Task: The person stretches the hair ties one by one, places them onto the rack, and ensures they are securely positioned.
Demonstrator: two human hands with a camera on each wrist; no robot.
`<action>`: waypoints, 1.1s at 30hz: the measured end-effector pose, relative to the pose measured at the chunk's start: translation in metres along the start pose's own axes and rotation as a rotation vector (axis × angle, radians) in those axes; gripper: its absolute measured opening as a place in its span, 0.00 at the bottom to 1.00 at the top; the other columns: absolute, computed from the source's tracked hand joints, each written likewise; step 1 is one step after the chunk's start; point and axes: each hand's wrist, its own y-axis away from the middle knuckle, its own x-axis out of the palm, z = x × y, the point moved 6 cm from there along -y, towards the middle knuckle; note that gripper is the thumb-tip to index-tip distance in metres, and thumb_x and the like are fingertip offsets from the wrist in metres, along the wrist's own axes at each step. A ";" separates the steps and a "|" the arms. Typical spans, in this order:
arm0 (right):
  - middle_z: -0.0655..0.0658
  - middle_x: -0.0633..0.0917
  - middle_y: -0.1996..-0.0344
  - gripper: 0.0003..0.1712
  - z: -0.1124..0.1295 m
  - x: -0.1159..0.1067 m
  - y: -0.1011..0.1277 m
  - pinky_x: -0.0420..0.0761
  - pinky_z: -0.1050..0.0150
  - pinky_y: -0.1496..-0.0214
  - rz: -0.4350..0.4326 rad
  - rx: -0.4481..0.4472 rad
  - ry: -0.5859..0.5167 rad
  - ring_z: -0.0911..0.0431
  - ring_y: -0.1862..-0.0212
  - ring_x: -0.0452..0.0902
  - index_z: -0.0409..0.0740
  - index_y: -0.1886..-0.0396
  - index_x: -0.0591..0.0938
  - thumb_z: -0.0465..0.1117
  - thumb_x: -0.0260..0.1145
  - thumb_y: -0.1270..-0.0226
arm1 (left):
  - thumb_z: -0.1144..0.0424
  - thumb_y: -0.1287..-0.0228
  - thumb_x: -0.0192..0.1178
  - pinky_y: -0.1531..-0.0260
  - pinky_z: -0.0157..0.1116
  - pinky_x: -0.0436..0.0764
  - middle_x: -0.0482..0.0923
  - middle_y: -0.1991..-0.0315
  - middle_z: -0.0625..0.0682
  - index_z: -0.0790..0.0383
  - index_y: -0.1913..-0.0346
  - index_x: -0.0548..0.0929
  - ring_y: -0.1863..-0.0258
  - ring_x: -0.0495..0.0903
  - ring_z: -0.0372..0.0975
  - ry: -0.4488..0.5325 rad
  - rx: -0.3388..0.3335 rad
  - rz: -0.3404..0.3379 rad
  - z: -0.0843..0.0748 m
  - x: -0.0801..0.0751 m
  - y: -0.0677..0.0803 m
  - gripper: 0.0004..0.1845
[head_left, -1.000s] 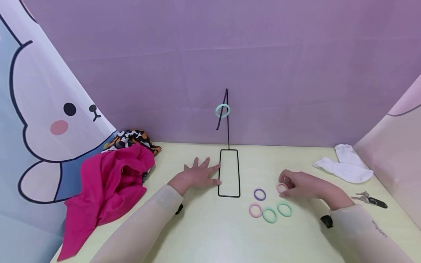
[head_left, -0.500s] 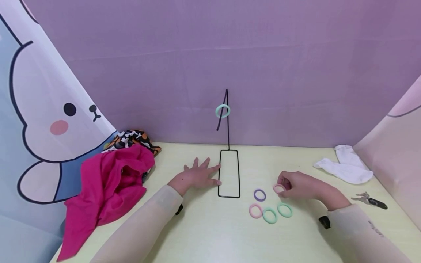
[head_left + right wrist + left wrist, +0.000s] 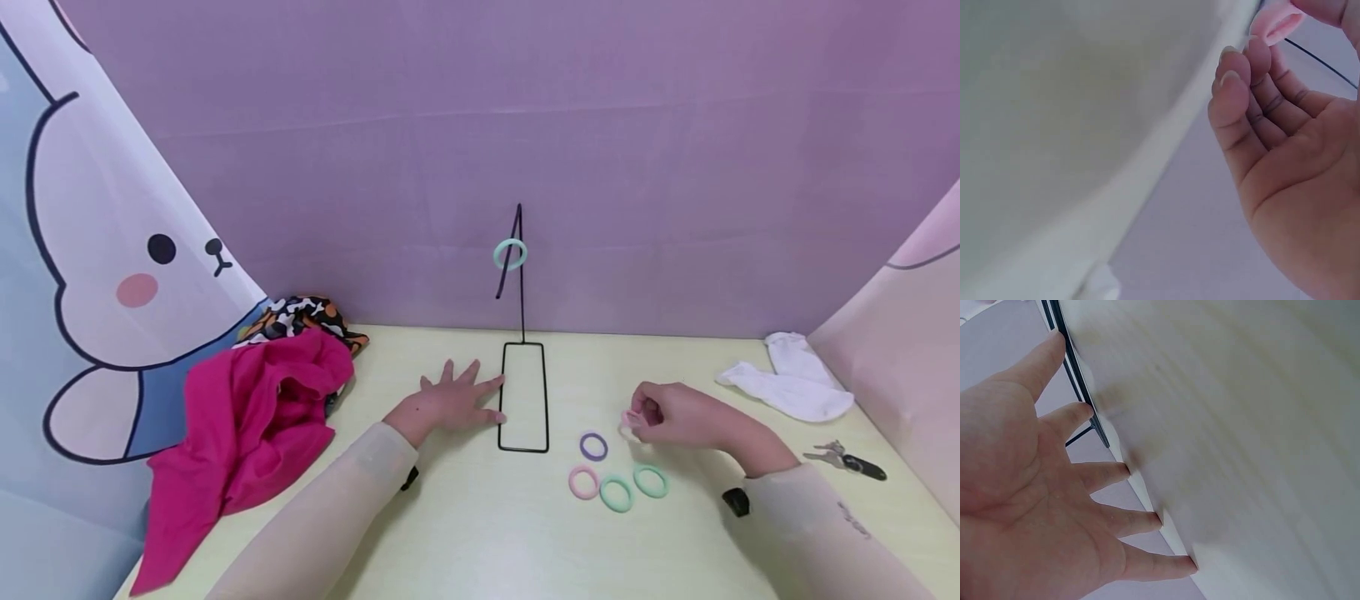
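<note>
- Left hand: fingers spread flat on the table, touching the black wire stand.
- Right hand: fingertips pinching a pink hair tie, raised just above the table, near the stand.

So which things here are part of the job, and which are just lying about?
In use: wire stand, teal ring hung on it, pink ring pinched in right hand, four loose rings, left hand steadying the stand.
Lying about: pink cloth, patterned cloth, white sock, keys.
</note>
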 end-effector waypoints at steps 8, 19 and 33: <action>0.60 0.81 0.72 0.10 0.051 -0.043 0.003 0.78 0.70 0.63 -0.174 -0.069 0.079 0.68 0.68 0.74 0.51 0.60 0.80 0.46 0.74 0.31 | 0.28 0.24 0.53 0.24 0.80 0.38 0.34 0.09 0.54 0.30 0.14 0.52 0.13 0.28 0.67 0.005 -0.004 -0.001 0.001 0.000 0.001 0.42; 0.60 0.78 0.70 0.16 0.131 -0.084 0.003 0.81 0.69 0.63 -0.374 -0.294 0.180 0.68 0.67 0.73 0.58 0.60 0.76 0.37 0.73 0.40 | 0.27 0.25 0.52 0.24 0.80 0.39 0.35 0.09 0.54 0.29 0.14 0.52 0.12 0.29 0.67 -0.005 -0.011 -0.010 0.001 0.001 0.002 0.42; 0.57 0.78 0.66 0.16 0.216 -0.116 -0.001 0.76 0.74 0.62 -0.505 -0.555 0.212 0.66 0.64 0.73 0.50 0.54 0.78 0.36 0.73 0.39 | 0.27 0.25 0.51 0.25 0.81 0.41 0.35 0.09 0.54 0.29 0.14 0.53 0.13 0.30 0.68 -0.015 -0.003 -0.023 0.000 0.002 0.001 0.42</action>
